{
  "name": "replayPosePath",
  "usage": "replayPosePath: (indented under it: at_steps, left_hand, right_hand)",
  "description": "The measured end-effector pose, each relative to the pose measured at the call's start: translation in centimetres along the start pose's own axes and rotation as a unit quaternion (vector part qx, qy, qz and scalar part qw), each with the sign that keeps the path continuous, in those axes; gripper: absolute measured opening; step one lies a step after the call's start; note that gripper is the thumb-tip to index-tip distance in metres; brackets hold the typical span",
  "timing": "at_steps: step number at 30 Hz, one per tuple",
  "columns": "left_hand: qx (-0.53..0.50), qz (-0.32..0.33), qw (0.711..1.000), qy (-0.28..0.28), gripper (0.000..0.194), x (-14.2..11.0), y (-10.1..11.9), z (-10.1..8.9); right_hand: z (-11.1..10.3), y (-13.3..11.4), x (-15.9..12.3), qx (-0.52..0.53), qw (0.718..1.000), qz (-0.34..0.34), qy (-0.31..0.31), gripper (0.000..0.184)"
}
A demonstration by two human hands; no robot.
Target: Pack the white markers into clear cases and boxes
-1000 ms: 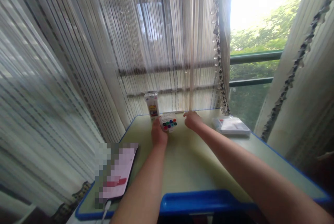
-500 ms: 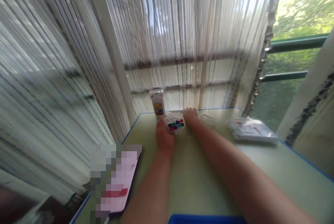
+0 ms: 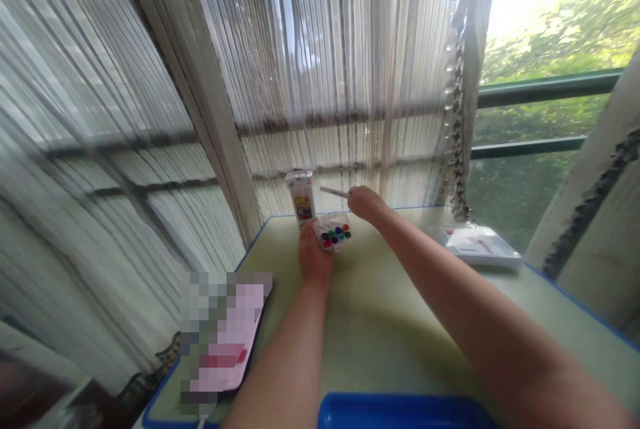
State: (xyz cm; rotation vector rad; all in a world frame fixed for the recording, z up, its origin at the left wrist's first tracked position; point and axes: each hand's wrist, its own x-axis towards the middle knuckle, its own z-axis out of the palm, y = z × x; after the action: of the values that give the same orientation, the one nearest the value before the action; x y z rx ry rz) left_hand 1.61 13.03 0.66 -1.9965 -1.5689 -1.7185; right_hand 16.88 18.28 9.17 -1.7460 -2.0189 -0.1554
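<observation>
Near the far edge of the table, my left hand is closed on the near left side of a small watercolor paint set. Its round cakes of several colours face me, and a clear part, like a raised lid, shows behind them. To the right and a bit higher, my right hand grips a thin pale brush-like stick held in the air, pointing left. Whether it has bristles is too blurred to tell. Just behind my left hand stands a tall clear box with a yellow and dark label.
A flat clear case lies at the right back of the table. At the left lies a phone-like device, partly pixelated, with a cable. A blue tray sits at the near edge. Striped curtains hang behind the table.
My right hand has lifted off the table's far edge, and the pale stick now shows in it. The left hand still holds the paint set. The view has shifted slightly.
</observation>
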Motion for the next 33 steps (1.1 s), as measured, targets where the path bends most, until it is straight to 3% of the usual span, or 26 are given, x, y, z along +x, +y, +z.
replayPosePath:
  at_steps: [4,7,10,14,18,22,28,33]
  left_hand:
    - [0.006,0.015,1.000,-0.008,0.035,0.0,0.0,0.3]
    - [0.001,0.031,0.999,-0.009,0.040,0.0,0.1,0.5]
    - [-0.015,0.045,0.999,-0.021,0.041,-0.1,0.3,0.5]
    - [-0.017,0.060,0.997,-0.036,0.041,-0.3,0.7,0.2]
    - [-0.032,0.069,0.996,-0.048,0.038,-0.3,0.7,0.0]
    - [-0.019,0.080,0.995,-0.056,0.043,-0.4,0.7,0.0]
    - [-0.011,0.104,0.993,-0.056,0.043,-0.7,1.1,-0.2]
    - [-0.010,0.110,0.992,-0.057,0.044,-0.6,1.2,-0.1]
  right_hand:
    - [-4.0,0.0,-3.7,0.040,0.996,0.003,0.074,0.032]
    - [-5.6,0.5,-8.1,0.141,0.973,-0.010,0.184,0.026]
    - [-5.6,1.5,-12.2,0.201,0.949,-0.031,0.240,0.018]
    - [-3.6,2.9,-15.8,0.255,0.924,-0.039,0.282,0.013]
    - [-1.9,3.3,-16.7,0.258,0.923,-0.088,0.272,0.011]
    - [-1.9,3.0,-16.8,0.262,0.915,-0.109,0.286,0.012]
    - [-2.1,2.9,-16.8,0.235,0.923,-0.093,0.289,0.015]
    - [-1.4,2.9,-16.5,0.273,0.917,-0.088,0.278,0.017]
